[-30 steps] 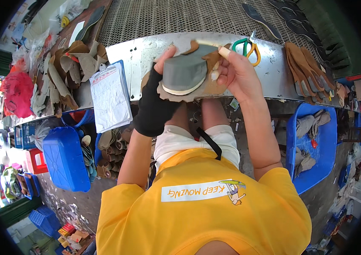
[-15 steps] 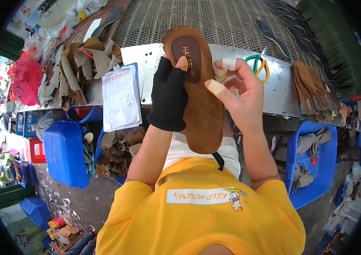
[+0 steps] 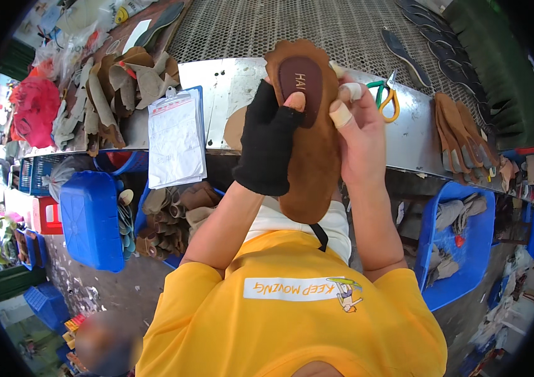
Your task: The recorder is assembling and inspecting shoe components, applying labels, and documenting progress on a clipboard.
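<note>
Worktop (image 3: 418,138): silvery metal.
Brown insole (image 3: 314,147): held over the worktop's near edge; could drop past it if the left grip loosened.
Left hand (image 3: 270,141): gloved, clamping the insole, thumb on its dark pad (image 3: 311,88).
Right hand (image 3: 362,125): taped thumb by the insole's edge; cannot tell whether it pinches.
Scissors (image 3: 391,88): on the worktop's right.
</note>
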